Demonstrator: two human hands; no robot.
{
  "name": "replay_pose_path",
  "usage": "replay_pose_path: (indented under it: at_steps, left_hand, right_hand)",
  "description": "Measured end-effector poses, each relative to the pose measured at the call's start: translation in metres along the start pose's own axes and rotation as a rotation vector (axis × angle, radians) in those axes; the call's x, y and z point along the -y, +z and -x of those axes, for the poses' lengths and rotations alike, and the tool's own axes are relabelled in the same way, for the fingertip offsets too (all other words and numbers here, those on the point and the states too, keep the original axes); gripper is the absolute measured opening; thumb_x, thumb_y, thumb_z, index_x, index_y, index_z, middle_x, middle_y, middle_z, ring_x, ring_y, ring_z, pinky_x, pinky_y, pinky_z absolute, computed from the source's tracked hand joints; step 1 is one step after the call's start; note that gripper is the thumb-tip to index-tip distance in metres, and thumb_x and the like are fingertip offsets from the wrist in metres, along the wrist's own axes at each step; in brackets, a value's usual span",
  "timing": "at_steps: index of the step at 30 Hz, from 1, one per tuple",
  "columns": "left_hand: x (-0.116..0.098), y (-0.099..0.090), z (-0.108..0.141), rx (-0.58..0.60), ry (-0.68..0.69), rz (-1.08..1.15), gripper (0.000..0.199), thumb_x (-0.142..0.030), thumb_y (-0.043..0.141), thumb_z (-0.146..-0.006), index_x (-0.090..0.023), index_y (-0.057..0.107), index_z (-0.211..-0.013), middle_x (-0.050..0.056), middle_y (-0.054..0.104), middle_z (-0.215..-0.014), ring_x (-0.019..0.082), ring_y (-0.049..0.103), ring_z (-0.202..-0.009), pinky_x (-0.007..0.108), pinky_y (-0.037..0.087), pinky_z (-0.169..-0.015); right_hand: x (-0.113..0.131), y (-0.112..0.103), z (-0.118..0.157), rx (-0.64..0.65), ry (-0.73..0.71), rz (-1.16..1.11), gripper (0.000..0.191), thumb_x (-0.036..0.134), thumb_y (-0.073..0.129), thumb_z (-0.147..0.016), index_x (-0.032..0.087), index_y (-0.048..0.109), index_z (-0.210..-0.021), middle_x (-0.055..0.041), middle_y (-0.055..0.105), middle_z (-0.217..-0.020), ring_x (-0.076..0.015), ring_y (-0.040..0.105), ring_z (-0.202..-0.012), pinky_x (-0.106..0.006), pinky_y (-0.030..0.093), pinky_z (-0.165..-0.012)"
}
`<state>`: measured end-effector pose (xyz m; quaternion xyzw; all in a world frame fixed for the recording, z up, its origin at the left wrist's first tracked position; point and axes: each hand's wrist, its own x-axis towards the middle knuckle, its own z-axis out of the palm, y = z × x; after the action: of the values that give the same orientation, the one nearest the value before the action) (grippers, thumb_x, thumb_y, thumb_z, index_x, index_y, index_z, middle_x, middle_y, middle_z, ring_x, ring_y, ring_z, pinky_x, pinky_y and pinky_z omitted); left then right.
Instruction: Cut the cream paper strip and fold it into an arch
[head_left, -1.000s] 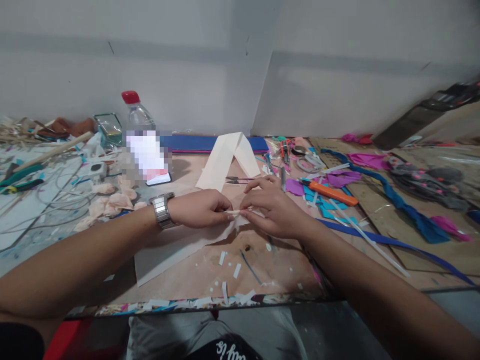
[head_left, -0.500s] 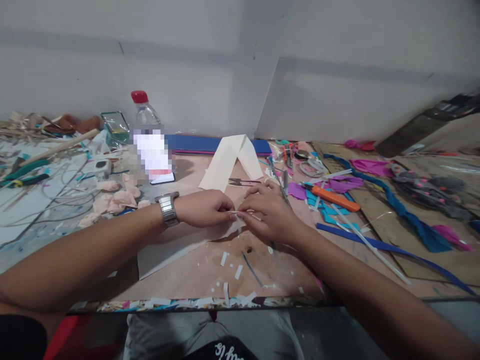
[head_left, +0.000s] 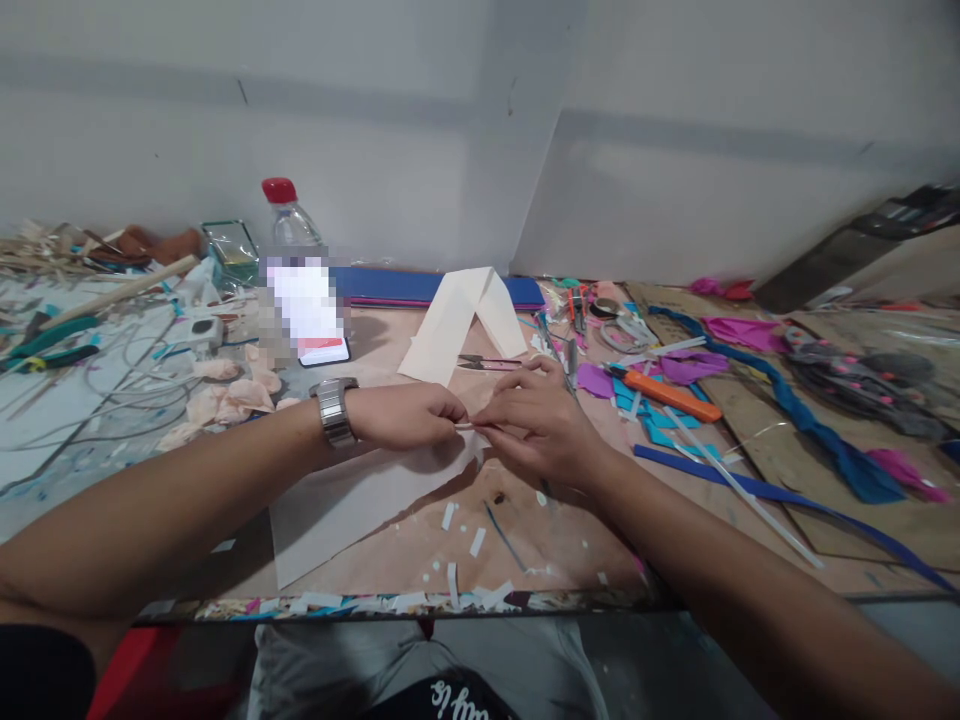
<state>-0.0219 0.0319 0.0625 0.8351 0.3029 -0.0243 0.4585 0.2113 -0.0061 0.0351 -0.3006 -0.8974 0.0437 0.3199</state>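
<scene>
A pale paper sheet [head_left: 352, 510] slants from under my left wrist toward the front edge of the table. At its upper edge, where a thin folded or rolled strip shows, my left hand [head_left: 409, 415] is closed in a pinch. Close beside it, the fingertips of my right hand [head_left: 536, 425] pinch the same edge, with the other fingers bent above. Just beyond the hands lie small thread snips [head_left: 491, 364]. A cream paper strip [head_left: 442, 325], bent into a peak, stands behind them.
A phone [head_left: 307, 310] leans against a red-capped bottle [head_left: 279, 190] at the back. Blue sheets [head_left: 386, 285] lie along the wall. To the right are an orange utility knife [head_left: 667, 393] and a blue strip [head_left: 750, 487]; at left, pliers [head_left: 56, 343] and peach-coloured pieces [head_left: 225, 400].
The paper sheet's near-left corner has swung lower, toward the table's front edge, and more of the sheet shows. Both hands stay nearly in place, still pinching; the right fingers have shifted slightly.
</scene>
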Motion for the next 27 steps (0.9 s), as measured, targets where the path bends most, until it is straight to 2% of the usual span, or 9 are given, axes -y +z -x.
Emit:
replay_pose_path:
  at_steps: [5,9,12,17,22,27]
  left_hand:
    - [-0.0025,0.0001,0.0021,-0.057,-0.035,0.065,0.031,-0.040,0.045,-0.094,-0.016,0.064,-0.089,0.002,0.062,-0.084,0.015,0.053,-0.073,0.027,0.042,-0.067]
    - [-0.0007,0.0002,0.0023,-0.051,-0.043,0.080,0.034,-0.047,0.051,-0.095,-0.017,0.061,-0.084,-0.001,0.052,-0.069,0.012,0.043,-0.061,0.026,0.033,-0.056]
    - [0.0003,-0.0001,0.0019,-0.047,-0.039,0.104,0.032,-0.046,0.054,-0.094,-0.017,0.058,-0.080,-0.003,0.046,-0.064,0.010,0.038,-0.056,0.026,0.029,-0.053]
    - [-0.0012,0.0001,0.0010,-0.121,0.016,0.050,0.027,-0.037,0.054,-0.092,-0.017,0.055,-0.073,-0.004,0.042,-0.062,0.010,0.036,-0.057,0.026,0.028,-0.056]
    - [-0.0029,0.0014,0.0005,-0.156,0.025,0.002,0.023,-0.031,0.054,-0.088,-0.017,0.054,-0.069,-0.004,0.045,-0.061,0.010,0.038,-0.058,0.026,0.028,-0.057]
    - [-0.0051,0.0015,0.0017,-0.212,0.016,-0.015,0.028,-0.037,0.053,-0.091,-0.016,0.064,-0.076,-0.002,0.052,-0.065,0.011,0.043,-0.061,0.026,0.031,-0.058]
  right_hand:
    - [0.0011,-0.0016,-0.0001,-0.015,-0.017,0.004,0.012,0.023,0.066,-0.098,0.026,0.077,-0.094,0.0000,0.075,-0.082,-0.0197,0.066,-0.088,-0.047,0.030,-0.101]
    - [0.0007,-0.0015,-0.0004,0.012,-0.011,-0.014,0.011,0.024,0.066,-0.098,0.026,0.077,-0.095,0.0003,0.076,-0.083,-0.0197,0.066,-0.088,-0.047,0.031,-0.101]
    - [0.0001,-0.0005,-0.0008,-0.001,-0.007,-0.011,0.011,0.028,0.067,-0.098,0.024,0.075,-0.092,-0.0003,0.077,-0.083,-0.0197,0.066,-0.086,-0.047,0.032,-0.100]
    - [0.0004,0.0011,-0.0011,-0.025,-0.012,-0.002,0.012,0.028,0.066,-0.098,0.024,0.075,-0.091,-0.0013,0.077,-0.083,-0.0207,0.066,-0.086,-0.047,0.032,-0.098]
    - [0.0010,0.0020,-0.0011,-0.026,0.010,0.008,0.012,0.028,0.067,-0.097,0.024,0.074,-0.089,-0.0009,0.077,-0.082,-0.0224,0.065,-0.090,-0.047,0.031,-0.099]
    - [-0.0002,0.0020,-0.0008,-0.029,0.003,0.017,0.011,0.025,0.066,-0.097,0.023,0.073,-0.089,-0.0005,0.077,-0.083,-0.0227,0.065,-0.092,-0.047,0.031,-0.099]
